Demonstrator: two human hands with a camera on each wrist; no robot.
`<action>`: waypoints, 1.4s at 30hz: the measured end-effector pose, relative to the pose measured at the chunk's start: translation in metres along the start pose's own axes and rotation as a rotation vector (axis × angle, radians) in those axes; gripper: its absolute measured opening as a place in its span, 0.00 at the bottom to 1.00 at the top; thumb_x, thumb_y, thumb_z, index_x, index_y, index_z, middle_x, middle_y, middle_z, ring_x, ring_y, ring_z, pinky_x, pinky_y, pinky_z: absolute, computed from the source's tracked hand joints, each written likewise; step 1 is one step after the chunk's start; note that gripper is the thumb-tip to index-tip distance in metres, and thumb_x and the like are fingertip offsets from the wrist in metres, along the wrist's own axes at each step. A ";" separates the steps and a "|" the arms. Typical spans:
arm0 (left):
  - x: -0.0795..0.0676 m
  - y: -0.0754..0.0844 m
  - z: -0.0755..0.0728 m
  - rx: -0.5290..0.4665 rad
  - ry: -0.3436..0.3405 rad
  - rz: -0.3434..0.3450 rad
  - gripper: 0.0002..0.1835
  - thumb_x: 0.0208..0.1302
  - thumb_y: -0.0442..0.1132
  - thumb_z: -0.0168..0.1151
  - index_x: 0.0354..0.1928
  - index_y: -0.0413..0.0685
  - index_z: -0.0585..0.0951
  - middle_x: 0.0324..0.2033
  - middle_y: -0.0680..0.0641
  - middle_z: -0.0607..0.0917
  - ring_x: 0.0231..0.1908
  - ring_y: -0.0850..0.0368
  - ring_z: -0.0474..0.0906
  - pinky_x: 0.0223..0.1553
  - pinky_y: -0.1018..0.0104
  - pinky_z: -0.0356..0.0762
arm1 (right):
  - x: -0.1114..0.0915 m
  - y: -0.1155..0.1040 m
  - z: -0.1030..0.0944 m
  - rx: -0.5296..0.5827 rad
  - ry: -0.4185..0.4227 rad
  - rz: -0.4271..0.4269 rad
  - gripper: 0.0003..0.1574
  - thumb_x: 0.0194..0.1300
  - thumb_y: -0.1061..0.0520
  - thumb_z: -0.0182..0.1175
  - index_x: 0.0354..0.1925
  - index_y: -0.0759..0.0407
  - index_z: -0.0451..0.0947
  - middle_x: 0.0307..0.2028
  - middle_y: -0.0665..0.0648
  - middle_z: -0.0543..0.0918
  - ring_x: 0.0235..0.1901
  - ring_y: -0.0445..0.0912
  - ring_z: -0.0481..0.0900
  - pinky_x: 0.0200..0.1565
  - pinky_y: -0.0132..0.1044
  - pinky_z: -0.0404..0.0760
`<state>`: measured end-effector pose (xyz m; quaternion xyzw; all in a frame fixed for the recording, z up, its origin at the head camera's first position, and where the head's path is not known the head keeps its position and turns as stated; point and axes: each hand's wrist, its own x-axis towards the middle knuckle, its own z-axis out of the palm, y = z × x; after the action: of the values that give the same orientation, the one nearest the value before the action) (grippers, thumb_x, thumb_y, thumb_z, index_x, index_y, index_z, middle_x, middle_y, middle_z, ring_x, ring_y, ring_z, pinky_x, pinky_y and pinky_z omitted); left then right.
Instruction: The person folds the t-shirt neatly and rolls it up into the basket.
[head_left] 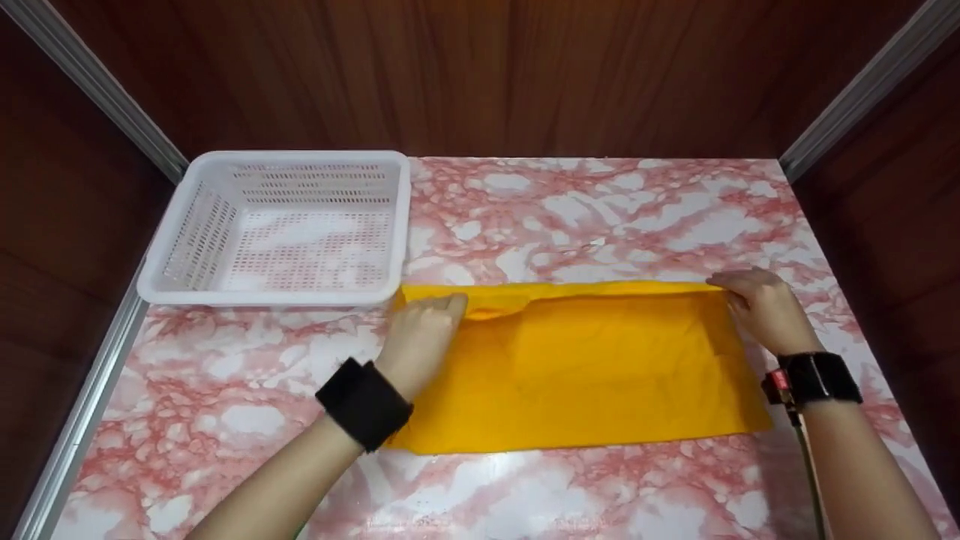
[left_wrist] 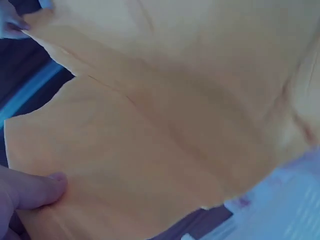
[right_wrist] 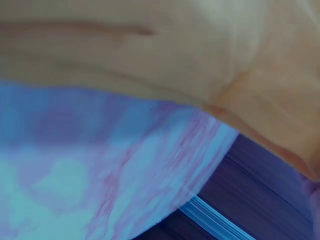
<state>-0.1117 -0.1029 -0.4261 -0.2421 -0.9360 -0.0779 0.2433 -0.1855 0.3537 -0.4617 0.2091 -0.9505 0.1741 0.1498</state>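
Note:
A yellow cloth (head_left: 600, 367) stretches between the two hands over the front half of the table, its top edge folded over in a narrow strip. My left hand (head_left: 424, 334) pinches the cloth near its upper left corner. In the left wrist view the left thumb (left_wrist: 42, 190) presses on the cloth (left_wrist: 125, 135). At the upper right corner my right hand (head_left: 769, 307) pinches the edge between thumb and fingers. The cloth (right_wrist: 200, 55) fills the upper part of the right wrist view, where only a sliver of the right hand shows at the far right.
A white perforated plastic basket (head_left: 401, 225) stands at the back left, close to the cloth's left corner. The table (head_left: 600, 210) has a red and white marbled top. Dark wooden panels (head_left: 480, 75) with metal corner strips enclose it at the back and sides.

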 end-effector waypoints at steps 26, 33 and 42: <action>-0.068 0.077 0.063 -0.164 -0.586 -0.171 0.49 0.42 0.77 0.45 0.67 0.72 0.46 0.68 0.40 0.40 0.66 0.35 0.35 0.49 0.24 0.39 | -0.014 -0.075 0.067 0.071 -0.543 -0.137 0.54 0.43 0.27 0.58 0.66 0.33 0.48 0.70 0.52 0.32 0.66 0.59 0.24 0.51 0.71 0.24; -0.068 0.085 0.074 -0.145 -0.649 -0.228 0.51 0.37 0.79 0.46 0.66 0.77 0.44 0.68 0.41 0.38 0.65 0.33 0.31 0.46 0.22 0.35 | -0.009 -0.082 0.083 -0.012 -0.706 -0.188 0.60 0.37 0.20 0.52 0.66 0.28 0.41 0.69 0.49 0.28 0.65 0.59 0.21 0.50 0.72 0.24; -0.062 0.083 0.075 -0.162 -0.675 -0.221 0.50 0.38 0.78 0.46 0.66 0.75 0.46 0.68 0.41 0.37 0.65 0.32 0.30 0.45 0.21 0.34 | -0.008 -0.085 0.083 -0.059 -0.734 -0.179 0.60 0.39 0.19 0.50 0.67 0.28 0.39 0.69 0.50 0.27 0.65 0.59 0.21 0.50 0.73 0.26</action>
<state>-0.0547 -0.0366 -0.5192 -0.1699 -0.9749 -0.0934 -0.1094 -0.1580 0.2515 -0.5161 0.3353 -0.9235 0.0465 -0.1803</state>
